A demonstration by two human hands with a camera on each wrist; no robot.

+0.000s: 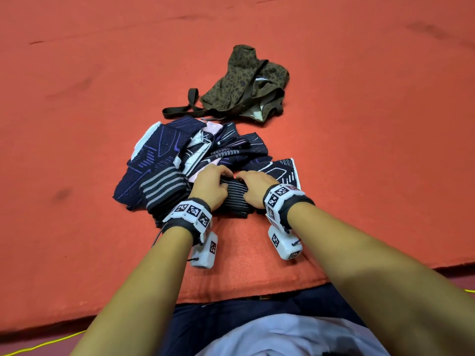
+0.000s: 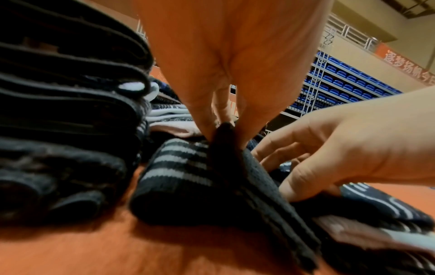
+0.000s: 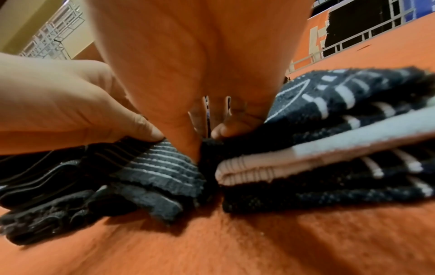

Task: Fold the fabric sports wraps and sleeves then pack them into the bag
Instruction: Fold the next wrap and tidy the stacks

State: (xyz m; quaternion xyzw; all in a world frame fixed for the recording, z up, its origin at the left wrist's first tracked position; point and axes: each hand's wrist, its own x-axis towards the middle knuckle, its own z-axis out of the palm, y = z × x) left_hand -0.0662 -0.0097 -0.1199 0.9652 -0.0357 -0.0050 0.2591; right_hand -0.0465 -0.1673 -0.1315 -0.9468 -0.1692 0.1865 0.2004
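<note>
Nearest the body: the front edge of the red mat (image 1: 244,283) runs just ahead of the person's lap, with a yellow cord on the floor at lower left. A bare strip of mat lies between that edge and the work.

Both hands sit on one black striped wrap (image 1: 235,195) at the near side of the pile. Left hand (image 1: 209,187): fingers curled; in the left wrist view the thumb and fingers pinch a raised fold of the dark fabric (image 2: 226,141). Right hand (image 1: 254,188): fingers bent down on the wrap's other end, thumb under or beside the edge; the right wrist view shows fingertips (image 3: 221,130) pressed into the cloth, so it grips the wrap too.

Judged step: folding, with this wrap part-way doubled over. Packing not yet begun. The next move likely calls for carrying the pinched fold across to meet the opposite edge, pressing flat, then stacking.

Just left of the hands, touching the left wrist strap: a folded grey-striped wrap (image 1: 162,185) standing as a layered stack. Just right: a navy sleeve with white lines (image 1: 282,170), flat on the mat.

Beyond: the loose pile of navy and purple sleeves (image 1: 164,150), crowding the far side of the hands. Little room to fold away from the body; room is toward the lap.

Farther: the leopard-print bag (image 1: 246,83), slumped, its mouth facing the pile, its strap trailing left to just beside the pile. Open mat all round beyond it.
</note>
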